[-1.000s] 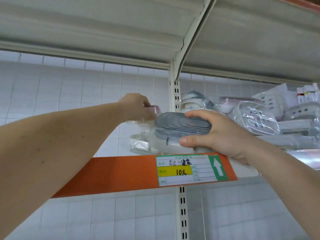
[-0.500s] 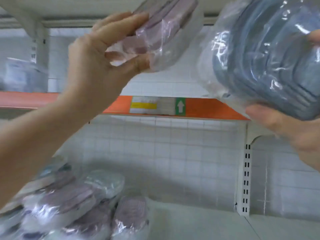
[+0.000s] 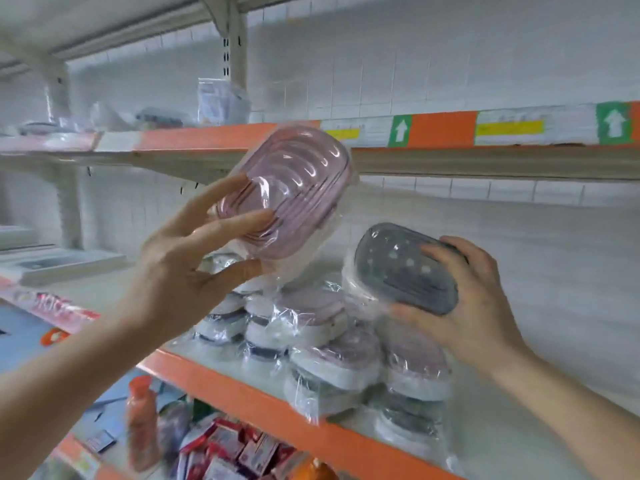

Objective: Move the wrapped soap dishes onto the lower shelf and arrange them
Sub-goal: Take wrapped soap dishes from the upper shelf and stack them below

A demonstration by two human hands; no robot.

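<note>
My left hand [image 3: 183,268] holds a pink wrapped soap dish [image 3: 287,192] by its near end, tilted, up in the air over the lower shelf [image 3: 242,382]. My right hand [image 3: 471,303] grips a grey wrapped soap dish [image 3: 398,268], fingers over its right end and thumb under it, just above a pile of wrapped soap dishes [image 3: 325,341] stacked on that shelf. The pile has pink and grey dishes in clear plastic, some two high.
The upper shelf [image 3: 450,133] with orange edge and price labels runs across above; a few packets [image 3: 221,102] lie on its left part. Below the lower shelf are an orange bottle [image 3: 142,417] and several red packets [image 3: 235,448]. White flat boxes [image 3: 59,265] sit at the left.
Both hands came down from the upper shelf with their dishes to just above the pile on the lower shelf. The view swung downward.
</note>
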